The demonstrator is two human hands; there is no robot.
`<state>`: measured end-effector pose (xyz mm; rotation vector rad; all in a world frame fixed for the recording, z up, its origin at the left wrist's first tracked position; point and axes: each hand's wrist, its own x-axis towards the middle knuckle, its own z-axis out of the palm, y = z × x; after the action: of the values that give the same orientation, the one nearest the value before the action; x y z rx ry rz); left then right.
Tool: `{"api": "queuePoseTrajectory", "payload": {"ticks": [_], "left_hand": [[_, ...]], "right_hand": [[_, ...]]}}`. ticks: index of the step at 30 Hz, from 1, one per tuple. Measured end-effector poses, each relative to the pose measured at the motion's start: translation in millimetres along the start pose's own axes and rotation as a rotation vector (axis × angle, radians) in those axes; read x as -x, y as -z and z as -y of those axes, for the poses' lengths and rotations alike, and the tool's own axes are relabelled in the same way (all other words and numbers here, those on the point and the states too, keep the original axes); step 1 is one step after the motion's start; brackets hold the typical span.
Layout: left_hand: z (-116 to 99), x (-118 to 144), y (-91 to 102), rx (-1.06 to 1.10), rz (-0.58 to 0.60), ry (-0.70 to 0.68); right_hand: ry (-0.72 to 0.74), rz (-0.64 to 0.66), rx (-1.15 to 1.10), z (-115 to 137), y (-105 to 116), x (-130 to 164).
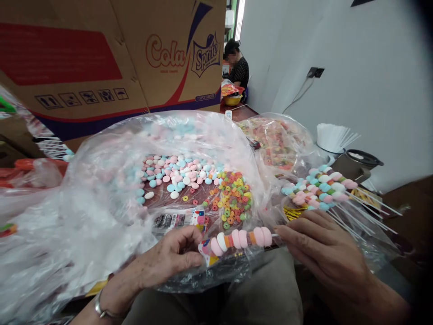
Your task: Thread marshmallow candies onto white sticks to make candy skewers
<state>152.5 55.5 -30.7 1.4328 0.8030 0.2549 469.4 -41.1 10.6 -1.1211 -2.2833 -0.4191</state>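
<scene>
My right hand pinches the white stick of a marshmallow skewer, with pink and white marshmallows and orange gummy rings threaded on it. The skewer lies nearly level above my lap. At its far end my left hand has curled fingers and thumb on a small printed plastic bag. The skewer's tip is beside or inside this bag; I cannot tell which. Behind my hands, a big clear plastic bag lies open with loose pink, blue and white marshmallows and colourful gummy rings.
Finished skewers are piled at the right, near gold twist ties, a dark jug and white sticks. A large cardboard box stands behind. More bagged gummies lie at the back. Another person sits far off.
</scene>
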Motion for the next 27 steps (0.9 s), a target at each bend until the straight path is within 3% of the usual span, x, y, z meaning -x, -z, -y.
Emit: {"api": "queuePoseTrajectory", "payload": {"ticks": [5, 12, 17, 27], "left_hand": [[10.4, -4.6, 3.1, -0.084, -0.098, -0.031], [7.3, -4.7, 6.8, -0.246, -0.102, -0.123], [4.0, -2.1, 3.4, -0.105, -0.018, -0.117], [5.2, 1.6, 3.9, -0.044, -0.058, -0.151]], "right_hand": [[0.024, 0.010, 0.018, -5.6, -3.4, 0.5], [0.043, 0.052, 0.079, -14.0, -0.7, 1.4], [0.063, 0.029, 0.128, -12.6, 4.8, -6.0], [-0.014, -0.028, 0.058, -6.0, 17.3, -10.4]]}}
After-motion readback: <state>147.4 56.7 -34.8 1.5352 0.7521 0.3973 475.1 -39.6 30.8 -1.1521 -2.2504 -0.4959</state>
